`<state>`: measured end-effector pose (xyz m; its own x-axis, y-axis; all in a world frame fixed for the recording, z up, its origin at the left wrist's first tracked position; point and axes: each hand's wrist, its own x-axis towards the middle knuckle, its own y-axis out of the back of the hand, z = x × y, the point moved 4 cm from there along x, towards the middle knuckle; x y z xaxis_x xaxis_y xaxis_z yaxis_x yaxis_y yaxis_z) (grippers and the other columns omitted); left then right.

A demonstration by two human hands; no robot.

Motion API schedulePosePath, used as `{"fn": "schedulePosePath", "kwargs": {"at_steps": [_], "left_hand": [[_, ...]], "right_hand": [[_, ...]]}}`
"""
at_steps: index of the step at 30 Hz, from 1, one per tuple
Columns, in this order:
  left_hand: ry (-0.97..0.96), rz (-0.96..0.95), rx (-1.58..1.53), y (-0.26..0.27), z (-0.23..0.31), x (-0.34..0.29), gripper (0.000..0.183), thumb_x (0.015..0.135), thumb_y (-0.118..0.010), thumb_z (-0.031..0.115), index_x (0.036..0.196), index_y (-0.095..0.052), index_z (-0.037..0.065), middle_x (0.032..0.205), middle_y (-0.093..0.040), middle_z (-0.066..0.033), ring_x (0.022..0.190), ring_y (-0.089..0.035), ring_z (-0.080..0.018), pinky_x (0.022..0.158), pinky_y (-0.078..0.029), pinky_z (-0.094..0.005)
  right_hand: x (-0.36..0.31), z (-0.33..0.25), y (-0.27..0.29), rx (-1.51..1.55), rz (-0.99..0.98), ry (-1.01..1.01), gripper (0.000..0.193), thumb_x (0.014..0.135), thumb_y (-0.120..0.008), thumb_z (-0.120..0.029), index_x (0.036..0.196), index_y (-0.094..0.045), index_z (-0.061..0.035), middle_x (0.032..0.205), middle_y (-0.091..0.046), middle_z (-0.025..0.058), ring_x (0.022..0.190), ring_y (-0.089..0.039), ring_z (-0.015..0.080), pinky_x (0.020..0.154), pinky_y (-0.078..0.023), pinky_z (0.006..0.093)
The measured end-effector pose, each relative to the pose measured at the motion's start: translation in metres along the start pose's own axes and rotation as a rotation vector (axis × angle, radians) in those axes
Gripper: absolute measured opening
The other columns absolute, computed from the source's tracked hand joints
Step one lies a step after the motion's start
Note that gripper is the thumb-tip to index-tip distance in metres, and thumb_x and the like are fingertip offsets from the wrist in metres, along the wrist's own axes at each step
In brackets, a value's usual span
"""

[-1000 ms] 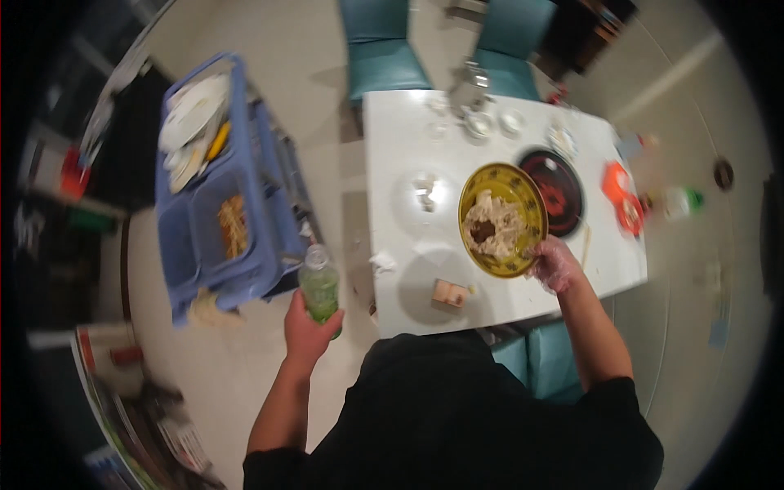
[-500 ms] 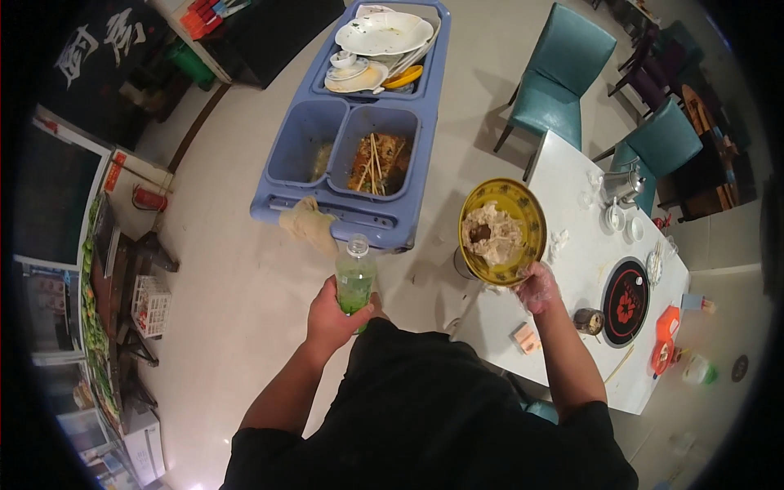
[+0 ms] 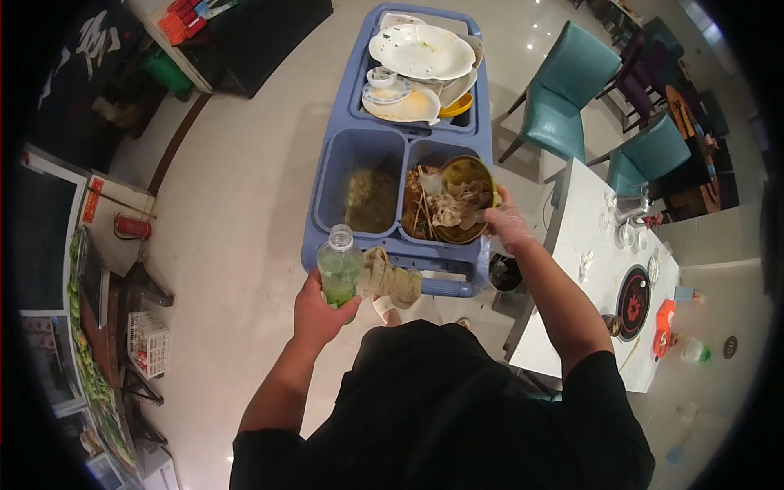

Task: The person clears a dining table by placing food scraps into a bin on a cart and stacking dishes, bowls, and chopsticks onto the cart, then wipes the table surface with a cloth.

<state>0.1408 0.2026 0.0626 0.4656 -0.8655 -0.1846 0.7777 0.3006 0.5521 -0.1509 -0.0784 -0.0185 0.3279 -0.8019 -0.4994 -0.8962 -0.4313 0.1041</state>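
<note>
right hand [image 3: 510,226], plastic-gloved, pinches the tilted yellow bowl [image 3: 471,169] over the food-scrap bin [image 3: 433,142]; left hand [image 3: 323,314] wraps the green plastic bottle [image 3: 338,268]. that one-sided grip could slip, dropping the bowl!

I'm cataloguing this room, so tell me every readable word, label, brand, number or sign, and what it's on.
Dark panel: large white brush-style characters, which I won't transcribe.
Red strip sign: too small to read.
Dark round wall plaque: any marking too small to read.
Green-tinted bottle: no readable lettering.
</note>
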Motion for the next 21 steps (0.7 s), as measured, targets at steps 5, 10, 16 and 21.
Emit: {"fn": "schedulePosePath", "kwargs": {"at_steps": [5, 10, 16, 21], "left_hand": [[-0.007, 0.050, -0.077, 0.017, -0.015, 0.011, 0.067, 0.067, -0.081, 0.027, 0.121, -0.052, 0.002, 0.108, -0.066, -0.0158, 0.099, -0.065, -0.0306, 0.085, -0.051, -0.0377], [-0.016, 0.059, -0.083, 0.030, -0.020, 0.019, 0.060, 0.067, -0.080, 0.024, 0.115, -0.053, 0.000, 0.104, -0.066, -0.0144, 0.097, -0.064, -0.0247, 0.086, -0.049, -0.0351], [-0.002, 0.098, -0.139, 0.046, -0.034, 0.026, 0.061, 0.067, -0.080, 0.023, 0.116, -0.053, -0.001, 0.104, -0.066, -0.0145, 0.096, -0.064, -0.0247, 0.086, -0.050, -0.0356], [0.036, 0.123, -0.192, 0.061, -0.043, 0.030, 0.058, 0.069, -0.079, 0.018, 0.116, -0.051, -0.001, 0.105, -0.064, -0.0131, 0.097, -0.063, -0.0218, 0.088, -0.049, -0.0352]], "right_hand": [[-0.005, -0.054, -0.054, -0.788, 0.087, 0.405, 0.087, 0.068, -0.074, -0.013, 0.144, -0.030, -0.0137, 0.114, -0.056, 0.0209, 0.099, -0.060, 0.0371, 0.088, -0.049, 0.0399], [-0.017, -0.070, -0.057, -1.063, 0.209, 0.382, 0.089, 0.066, -0.075, -0.010, 0.143, -0.031, -0.0131, 0.126, -0.049, 0.0262, 0.113, -0.055, 0.0413, 0.098, -0.045, 0.0430], [0.022, -0.090, -0.030, 0.014, 0.271, 0.161, 0.076, 0.074, -0.070, -0.012, 0.138, -0.029, -0.0078, 0.096, -0.062, 0.0140, 0.075, -0.062, 0.0247, 0.059, -0.052, 0.0356], [0.064, -0.101, -0.061, 0.506, 0.155, 0.049, 0.040, 0.079, -0.061, -0.009, 0.116, -0.045, -0.0090, 0.088, -0.054, 0.0096, 0.060, -0.053, 0.0210, 0.050, -0.047, 0.0317]]}}
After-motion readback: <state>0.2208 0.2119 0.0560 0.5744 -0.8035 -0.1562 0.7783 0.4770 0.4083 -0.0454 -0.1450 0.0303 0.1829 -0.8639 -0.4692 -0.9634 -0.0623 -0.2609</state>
